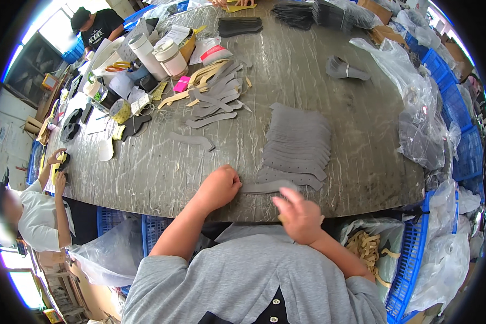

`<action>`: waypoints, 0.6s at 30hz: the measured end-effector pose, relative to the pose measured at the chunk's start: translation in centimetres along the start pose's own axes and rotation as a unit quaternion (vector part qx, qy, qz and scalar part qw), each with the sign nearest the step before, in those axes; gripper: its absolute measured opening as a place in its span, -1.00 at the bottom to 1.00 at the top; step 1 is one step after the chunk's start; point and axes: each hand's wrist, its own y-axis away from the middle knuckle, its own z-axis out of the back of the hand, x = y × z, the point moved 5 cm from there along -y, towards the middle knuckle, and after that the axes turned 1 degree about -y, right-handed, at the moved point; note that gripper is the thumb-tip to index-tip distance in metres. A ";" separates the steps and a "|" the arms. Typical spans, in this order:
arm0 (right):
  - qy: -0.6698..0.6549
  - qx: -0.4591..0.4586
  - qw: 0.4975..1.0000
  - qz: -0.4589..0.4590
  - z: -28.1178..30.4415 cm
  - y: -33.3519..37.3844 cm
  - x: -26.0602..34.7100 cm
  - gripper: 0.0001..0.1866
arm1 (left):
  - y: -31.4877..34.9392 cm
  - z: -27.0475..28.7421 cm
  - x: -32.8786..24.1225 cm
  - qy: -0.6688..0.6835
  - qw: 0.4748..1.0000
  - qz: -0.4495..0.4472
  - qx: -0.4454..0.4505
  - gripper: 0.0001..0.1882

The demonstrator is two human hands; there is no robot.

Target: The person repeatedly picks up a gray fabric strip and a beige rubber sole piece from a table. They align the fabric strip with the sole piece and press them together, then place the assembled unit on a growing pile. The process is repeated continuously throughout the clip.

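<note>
A curved grey strip (267,187) lies at the table's near edge, its left end under the curled fingers of my left hand (220,187). My left hand is closed on that end. My right hand (299,216) is just off the strip's right end, with its fingers apart and slightly blurred; I make out nothing held in it. Just beyond, a fanned stack of similar grey strips (297,135) reaches away from me, with small holes along the nearer ones. Another grey strip (191,140) lies alone to the left, short of a loose heap of grey and tan strips (213,92).
Bottles (170,58), tape (120,110) and scissors (119,66) crowd the far left. A tied grey bundle (347,69) and dark stacks (240,26) stand farther back. Plastic bags (421,119) and blue crates (410,270) line the right. A co-worker (40,216) works at left.
</note>
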 end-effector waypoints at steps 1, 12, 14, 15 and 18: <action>-0.011 0.053 0.999 -0.006 -1.3 0.6 0.2 -0.58 | 0.1 -0.1 -0.2 -0.005 1.000 0.005 0.000 -0.85; 0.065 0.242 0.967 -0.052 -6.3 0.0 1.5 -0.42 | 0.4 0.1 -0.8 -0.004 1.000 0.012 -0.009 -0.86; 0.090 0.255 0.958 -0.099 -5.2 0.5 0.9 -0.41 | 0.4 -0.2 -0.3 -0.005 1.000 0.014 -0.009 -0.86; 0.102 0.262 0.952 -0.118 -4.6 0.8 0.5 -0.41 | 0.5 -0.1 -0.4 -0.002 1.000 0.016 -0.016 -0.87; 0.091 0.258 0.952 -0.138 -3.6 1.4 -0.4 -0.39 | 0.7 0.1 -0.6 0.024 0.999 0.017 -0.033 -0.88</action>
